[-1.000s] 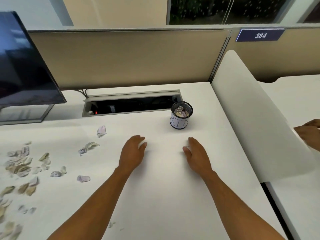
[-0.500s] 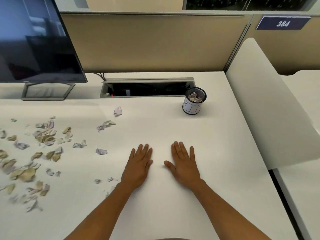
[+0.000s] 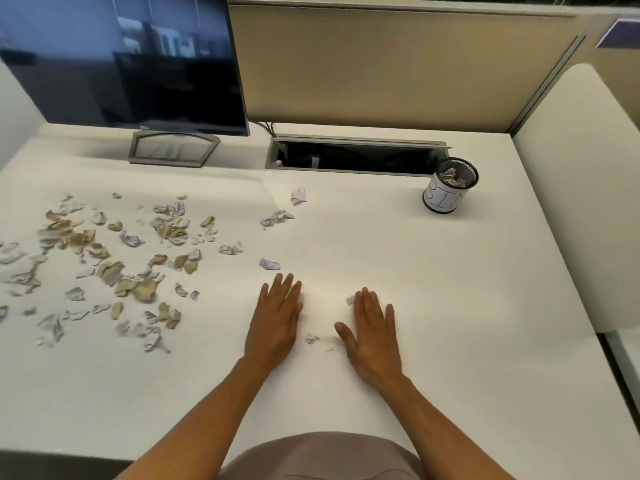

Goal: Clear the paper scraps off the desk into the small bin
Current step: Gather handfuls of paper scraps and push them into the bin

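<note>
Both hands are lying flat on the white table (image 3: pixel 450 306), palms down, fingers straight and together, holding nothing. Left hand (image 3: pixel 275 322) is sitting center-front; right hand (image 3: pixel 372 336) is sitting just beside it to the right, small gap between them. Forearms are reaching in from the bottom edge.

Paper scraps (image 3: pixel 114 268) are lying mostly on the left half of the table, a loose scatter of crumpled tan, white and pale purple bits, well apart from the bin. A few strays are lying closer in: a purple scrap (image 3: pixel 269 264) just past the left hand's fingertips, a white crumple (image 3: pixel 298 196) and a mixed one (image 3: pixel 277 218) farther back toward the middle. Tiny bits (image 3: pixel 311 337) are lying between the two hands, w/ one small white piece (image 3: pixel 349 300) touching or nearly touching the right index finger; can't tell which.

Small bin (image 3: pixel 449 186) is standing upright at back right, black mesh cup w/ a white hand-lettered label around it, some crumpled scraps already inside. It's sitting just in front of the right end of the open cable tray (image 3: pixel 353 157) set into the table.

Monitor (image 3: pixel 121 60) is standing at back left on a grey stand (image 3: pixel 173 148), screen dark. Beige partition (image 3: pixel 381 64) is running behind the table; white side panel (image 3: pixel 581 188) is closing off the right.
</note>
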The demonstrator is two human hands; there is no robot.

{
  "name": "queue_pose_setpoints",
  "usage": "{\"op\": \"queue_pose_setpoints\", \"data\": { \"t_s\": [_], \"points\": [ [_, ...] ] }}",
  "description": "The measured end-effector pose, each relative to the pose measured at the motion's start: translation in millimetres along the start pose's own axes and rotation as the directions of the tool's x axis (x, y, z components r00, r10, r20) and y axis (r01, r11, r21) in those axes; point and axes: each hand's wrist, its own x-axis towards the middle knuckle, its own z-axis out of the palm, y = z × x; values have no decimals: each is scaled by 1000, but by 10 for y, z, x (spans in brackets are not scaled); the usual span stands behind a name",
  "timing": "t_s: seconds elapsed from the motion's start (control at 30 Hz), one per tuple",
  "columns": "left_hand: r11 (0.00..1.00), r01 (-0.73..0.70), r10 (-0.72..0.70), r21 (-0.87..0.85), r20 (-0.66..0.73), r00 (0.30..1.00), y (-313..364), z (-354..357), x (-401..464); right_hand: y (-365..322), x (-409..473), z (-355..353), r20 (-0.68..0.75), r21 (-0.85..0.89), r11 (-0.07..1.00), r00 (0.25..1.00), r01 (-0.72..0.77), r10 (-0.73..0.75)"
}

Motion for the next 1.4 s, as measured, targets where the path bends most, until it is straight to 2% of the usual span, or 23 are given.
{"op": "queue_pose_setpoints", "data": {
  "t_s": [0.07,0.2,0.37,0.47,0.53,0.63,0.73,0.97,1.13,1.3,1.4],
  "points": [
    [993,114,-113,28,-51,992,-232,-101,-143,-94,-74,64,0,-19,999,999,-42,42],
    [946,305,-294,111,-111,949,-624,-246,-366,-439,-65,212,11,-55,998,999,-34,34],
    [890,432,-420,144,-104,901,-928,-333,-465,-879,81,392,39,-79,995,998,56,-53],
    [919,382,-376,100,-73,924,-1026,-350,-436,-1015,221,422,34,-44,988,988,150,-149],
    [941,332,-325,69,-92,941,-1065,-398,-366,-1034,356,376,-5,46,984,985,172,-172],
    [952,303,-296,31,-140,945,-1159,-517,-206,-1015,619,238,-136,151,983,987,103,-83],
    [948,317,-310,15,-170,935,-1349,-611,-12,-1012,933,82,-167,175,984,986,40,-10],
    [891,455,-450,-1,-154,880,-1789,-748,574,-910,1770,-119,-124,151,988,991,-30,49],
    [886,463,-460,3,-110,881,-2042,-794,953,-917,2316,-161,-89,89,995,994,-48,56],
    [929,361,-361,81,-14,932,-2110,-724,1234,-947,2714,-117,-25,21,999,999,44,-44],
    [963,266,-267,36,12,964,-2045,-667,1266,-1012,2772,-69,53,-17,989,988,144,-143]
  ]
}}
